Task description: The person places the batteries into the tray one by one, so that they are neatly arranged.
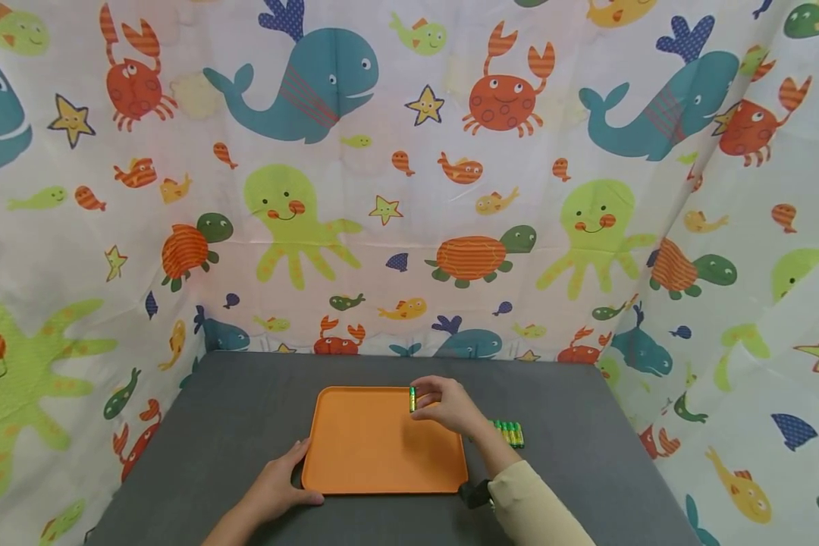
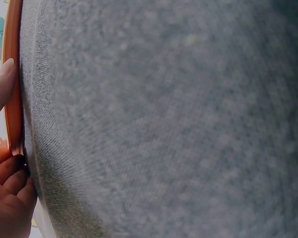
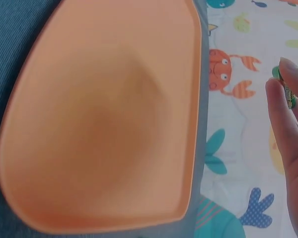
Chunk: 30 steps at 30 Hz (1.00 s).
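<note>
An orange tray [image 1: 382, 444] lies on the dark grey table. My left hand [image 1: 277, 479] grips it at the near left corner, thumb along the front edge and fingers at the left side. In the left wrist view, fingers [image 2: 12, 183] curl in at the tray rim [image 2: 12, 114]. Over the far right part of the tray, my right hand [image 1: 447, 408] pinches a green and gold battery [image 1: 412, 400], held upright between thumb and fingertips. The right wrist view shows this battery [image 3: 286, 89] partly covered by the fingers.
Several more green batteries [image 1: 510, 433] stand in a row to the right of the tray, partly behind the right forearm. A curtain [image 1: 396, 227] printed with sea animals hangs behind the table [image 1: 560, 485] and along both sides. A black strap device [image 1: 475, 494] sits at the right wrist.
</note>
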### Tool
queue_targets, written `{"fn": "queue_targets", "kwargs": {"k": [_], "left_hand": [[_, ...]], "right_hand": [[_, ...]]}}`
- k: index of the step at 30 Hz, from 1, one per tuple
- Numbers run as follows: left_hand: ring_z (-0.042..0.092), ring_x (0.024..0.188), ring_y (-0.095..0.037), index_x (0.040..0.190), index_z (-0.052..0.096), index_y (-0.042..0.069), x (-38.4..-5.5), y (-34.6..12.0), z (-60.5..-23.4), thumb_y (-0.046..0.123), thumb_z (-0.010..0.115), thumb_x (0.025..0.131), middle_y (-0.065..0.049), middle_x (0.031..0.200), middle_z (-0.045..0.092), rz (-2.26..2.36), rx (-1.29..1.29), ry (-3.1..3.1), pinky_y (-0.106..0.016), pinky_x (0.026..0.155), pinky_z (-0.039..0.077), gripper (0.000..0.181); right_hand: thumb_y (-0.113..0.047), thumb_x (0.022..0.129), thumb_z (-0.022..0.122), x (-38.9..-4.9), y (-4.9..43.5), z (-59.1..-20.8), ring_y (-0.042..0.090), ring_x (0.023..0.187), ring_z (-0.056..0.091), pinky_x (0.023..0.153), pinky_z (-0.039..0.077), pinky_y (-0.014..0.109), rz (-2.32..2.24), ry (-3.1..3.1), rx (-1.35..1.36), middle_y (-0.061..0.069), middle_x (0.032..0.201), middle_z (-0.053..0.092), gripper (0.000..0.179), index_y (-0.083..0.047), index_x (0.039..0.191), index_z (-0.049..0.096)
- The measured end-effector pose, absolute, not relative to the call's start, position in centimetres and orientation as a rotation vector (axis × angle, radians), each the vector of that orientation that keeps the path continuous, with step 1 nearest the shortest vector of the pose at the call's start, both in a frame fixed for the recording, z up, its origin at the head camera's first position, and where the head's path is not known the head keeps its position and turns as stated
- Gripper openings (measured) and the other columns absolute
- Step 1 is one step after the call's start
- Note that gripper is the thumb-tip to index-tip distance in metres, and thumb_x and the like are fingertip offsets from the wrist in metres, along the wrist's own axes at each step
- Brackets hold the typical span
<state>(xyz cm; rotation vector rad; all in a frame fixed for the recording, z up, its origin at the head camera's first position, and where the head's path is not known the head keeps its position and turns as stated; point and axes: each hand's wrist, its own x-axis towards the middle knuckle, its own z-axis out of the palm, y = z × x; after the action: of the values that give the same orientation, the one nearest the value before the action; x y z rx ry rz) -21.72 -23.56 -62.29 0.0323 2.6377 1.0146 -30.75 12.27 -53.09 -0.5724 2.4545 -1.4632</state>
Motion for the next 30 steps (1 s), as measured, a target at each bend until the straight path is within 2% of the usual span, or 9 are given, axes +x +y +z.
{"fn": "queue_targets", "kwargs": {"k": [8, 13, 20, 30], "left_hand": [[0.037, 0.143, -0.048, 0.158, 0.036, 0.008, -21.4, -23.3, -62.2, 0.052, 0.093, 0.061, -0.029, 0.158, 0.035, 1.034, 0.042, 2.642, -0.064, 0.107, 0.039, 0.12], [0.038, 0.143, -0.048, 0.158, 0.036, 0.008, -21.4, -23.2, -62.2, 0.051, 0.093, 0.061, -0.029, 0.158, 0.035, 1.049, 0.048, 2.656, -0.064, 0.108, 0.039, 0.12], [0.036, 0.144, -0.048, 0.158, 0.036, 0.01, -21.3, -23.2, -62.3, 0.055, 0.093, 0.059, -0.027, 0.159, 0.034, 1.068, 0.024, 2.663, -0.065, 0.108, 0.038, 0.122], [0.037, 0.144, -0.047, 0.158, 0.037, 0.01, -21.3, -23.4, -62.5, 0.055, 0.093, 0.06, -0.026, 0.159, 0.035, 1.047, 0.036, 2.685, -0.064, 0.109, 0.038, 0.121]], "right_hand": [[-0.013, 0.085, 0.083, -30.6, 11.1, -53.2, 0.019, 0.095, 0.071, 0.082, 0.059, 0.036, -1.451, 2.441, -0.592, 0.01, 0.111, 0.072, 0.047, -0.012, 0.129, 0.066], [-0.013, 0.085, 0.083, -30.8, 10.2, -53.3, 0.02, 0.094, 0.071, 0.083, 0.059, 0.037, -1.432, 2.464, -0.592, 0.009, 0.11, 0.072, 0.049, -0.01, 0.13, 0.065], [-0.012, 0.083, 0.084, -30.8, 8.6, -53.1, 0.02, 0.092, 0.07, 0.079, 0.059, 0.037, -1.455, 2.446, -0.594, 0.011, 0.115, 0.069, 0.046, -0.012, 0.126, 0.067], [-0.007, 0.082, 0.084, -31.0, 6.2, -54.2, 0.018, 0.091, 0.071, 0.077, 0.059, 0.035, -1.516, 2.373, -0.539, 0.016, 0.113, 0.066, 0.05, -0.007, 0.128, 0.066]]}}
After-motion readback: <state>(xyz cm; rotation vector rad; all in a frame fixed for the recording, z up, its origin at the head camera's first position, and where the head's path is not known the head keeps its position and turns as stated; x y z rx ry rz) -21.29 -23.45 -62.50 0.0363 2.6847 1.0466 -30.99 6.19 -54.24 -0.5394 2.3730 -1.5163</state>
